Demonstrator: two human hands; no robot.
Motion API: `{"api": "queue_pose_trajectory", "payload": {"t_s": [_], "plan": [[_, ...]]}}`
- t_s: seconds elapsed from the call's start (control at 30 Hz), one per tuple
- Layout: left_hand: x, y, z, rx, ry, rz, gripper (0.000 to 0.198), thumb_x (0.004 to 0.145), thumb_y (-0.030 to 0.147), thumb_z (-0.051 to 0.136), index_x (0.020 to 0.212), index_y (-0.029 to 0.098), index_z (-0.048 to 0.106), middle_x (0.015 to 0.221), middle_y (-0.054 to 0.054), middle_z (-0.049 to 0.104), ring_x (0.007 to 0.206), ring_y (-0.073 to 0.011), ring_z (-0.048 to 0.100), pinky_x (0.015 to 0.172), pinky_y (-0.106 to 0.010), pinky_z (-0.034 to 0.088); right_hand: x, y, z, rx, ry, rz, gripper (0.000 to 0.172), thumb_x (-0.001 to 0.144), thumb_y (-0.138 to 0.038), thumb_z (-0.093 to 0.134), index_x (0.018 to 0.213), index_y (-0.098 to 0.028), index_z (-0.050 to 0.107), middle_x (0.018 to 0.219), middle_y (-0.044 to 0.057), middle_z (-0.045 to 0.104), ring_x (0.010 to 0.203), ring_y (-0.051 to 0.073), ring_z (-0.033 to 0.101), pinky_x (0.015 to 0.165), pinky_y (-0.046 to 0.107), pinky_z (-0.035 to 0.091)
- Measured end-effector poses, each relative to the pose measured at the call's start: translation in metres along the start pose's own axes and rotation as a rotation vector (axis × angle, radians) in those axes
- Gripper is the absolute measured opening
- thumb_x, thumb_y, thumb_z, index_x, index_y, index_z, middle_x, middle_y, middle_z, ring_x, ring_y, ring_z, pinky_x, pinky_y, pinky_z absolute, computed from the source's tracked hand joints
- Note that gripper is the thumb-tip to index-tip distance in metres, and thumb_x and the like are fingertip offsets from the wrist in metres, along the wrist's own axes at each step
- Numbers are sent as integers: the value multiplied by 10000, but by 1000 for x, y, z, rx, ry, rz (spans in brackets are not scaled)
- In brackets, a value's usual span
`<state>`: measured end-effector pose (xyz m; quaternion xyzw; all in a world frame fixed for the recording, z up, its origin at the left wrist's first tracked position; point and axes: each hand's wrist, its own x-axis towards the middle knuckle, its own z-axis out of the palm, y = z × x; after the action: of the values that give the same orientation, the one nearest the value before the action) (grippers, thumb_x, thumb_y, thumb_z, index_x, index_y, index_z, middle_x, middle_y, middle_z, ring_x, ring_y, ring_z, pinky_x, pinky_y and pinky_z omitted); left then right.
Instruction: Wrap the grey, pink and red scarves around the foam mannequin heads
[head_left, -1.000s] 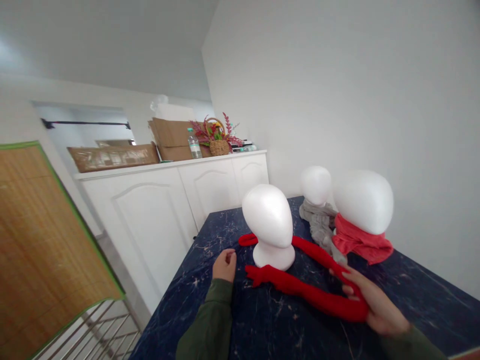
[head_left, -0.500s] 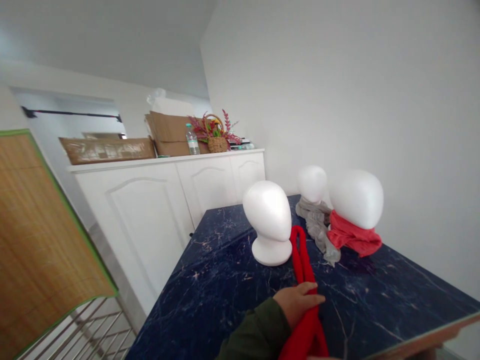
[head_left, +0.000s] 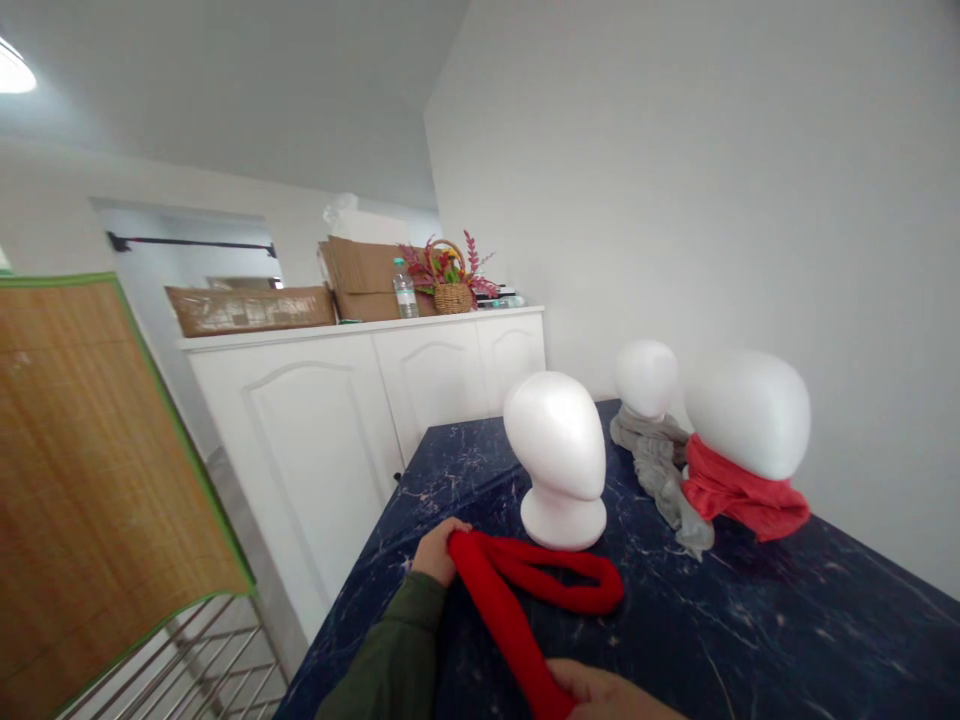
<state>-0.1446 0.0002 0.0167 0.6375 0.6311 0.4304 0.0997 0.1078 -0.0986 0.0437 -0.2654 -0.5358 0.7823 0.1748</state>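
A long bright red scarf (head_left: 525,585) lies in a loop on the dark blue marbled table (head_left: 750,630), in front of a bare white foam head (head_left: 556,452). My left hand (head_left: 435,550) grips one end of the scarf at the table's left edge. At the bottom of the view my right hand (head_left: 600,690) is closed on the scarf's other part. Behind stand a small foam head (head_left: 645,378) with a grey scarf (head_left: 660,470) and a larger foam head (head_left: 748,410) with a coral scarf (head_left: 742,495).
White cabinets (head_left: 360,400) along the left carry cardboard boxes (head_left: 364,275), a water bottle (head_left: 405,288) and a flower basket (head_left: 452,280). A bamboo mat (head_left: 82,460) and metal bars (head_left: 180,660) stand at lower left. A plain white wall borders the table at right.
The red scarf has been pulled away from around the bare foam head's base and drawn toward me; it now lies looped in front of it, with my left hand holding its left end.
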Motion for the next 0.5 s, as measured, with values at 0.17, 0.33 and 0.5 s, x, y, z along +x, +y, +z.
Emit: {"api": "queue_pose_trajectory", "payload": {"t_s": [0.17, 0.33, 0.5], "plan": [[33, -24, 12, 179, 47, -94, 129, 660, 100, 486, 699, 173, 585, 745, -41, 638, 766, -187, 578, 748, -298, 421, 60, 15, -17, -38, 145, 20, 519, 535, -178, 426, 1048, -113, 465, 615, 5, 590, 383, 79, 455, 412, 196, 353], [73, -32, 20, 277, 130, -158, 171, 704, 94, 444, 767, 131, 599, 865, -107, 628, 883, -196, 563, 811, -293, 395, 80, 18, -32, -450, 231, -266, 638, 619, -196, 494, 1242, -112, 388, 1242, 123, 447, 1094, 192, 453, 949, 311, 311], [103, -37, 17, 264, 159, -199, 150, 649, 233, 570, 751, 127, 599, 748, -116, 640, 762, -244, 605, 722, -332, 441, 88, 29, -38, -702, 94, -509, 559, 593, -245, 585, 1132, -112, 522, 1125, 126, 524, 1027, 221, 485, 875, 304, 371]]}}
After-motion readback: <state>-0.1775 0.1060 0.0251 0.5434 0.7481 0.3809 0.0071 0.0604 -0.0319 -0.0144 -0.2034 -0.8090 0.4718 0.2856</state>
